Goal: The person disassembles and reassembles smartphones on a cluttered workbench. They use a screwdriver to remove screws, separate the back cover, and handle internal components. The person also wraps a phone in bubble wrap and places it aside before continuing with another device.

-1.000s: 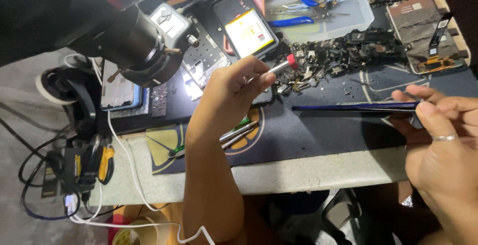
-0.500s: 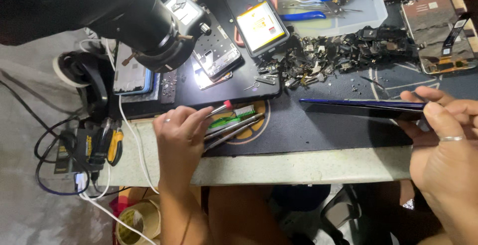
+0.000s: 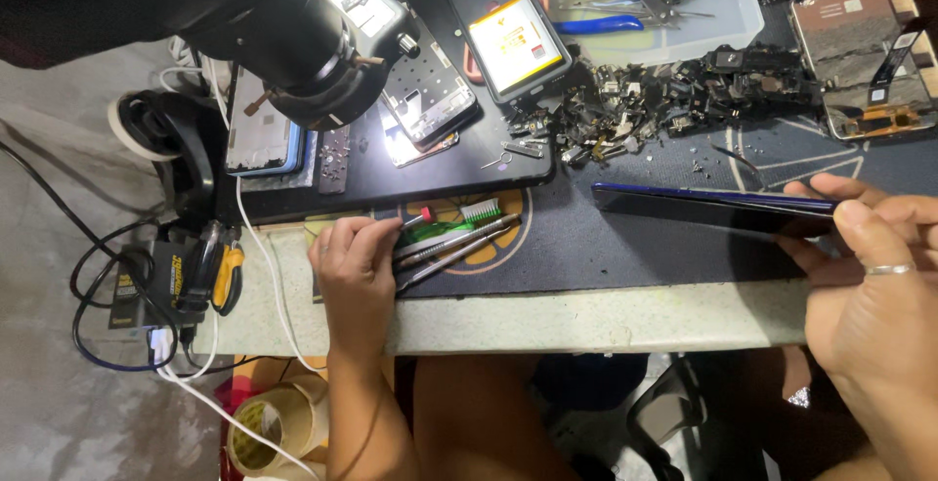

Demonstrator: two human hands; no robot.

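My left hand (image 3: 354,266) lies on the dark work mat (image 3: 586,247) near the table's front edge. Its fingertips pinch the handle of a red-tipped tool (image 3: 422,217). That tool lies among a green brush (image 3: 469,215) and metal tweezers (image 3: 459,245), which fan out to the right of the fingers. My right hand (image 3: 870,266), with a ring on one finger, grips the right end of a dark blue phone (image 3: 713,206). The phone is held edge-on just above the mat and points left.
A black microscope (image 3: 293,41) hangs over a stripped phone frame (image 3: 430,90) on a lit pad. Behind are a phone with a lit screen (image 3: 513,37), a pile of small parts (image 3: 664,90) and a clear tray (image 3: 723,22) with blue-handled pliers. Cables and yellow-handled cutters (image 3: 220,271) lie at the left.
My left hand came back from the parts pile with the red-tipped tool and lowered it among the tools at the mat's front. The phone in my right hand barely moved.
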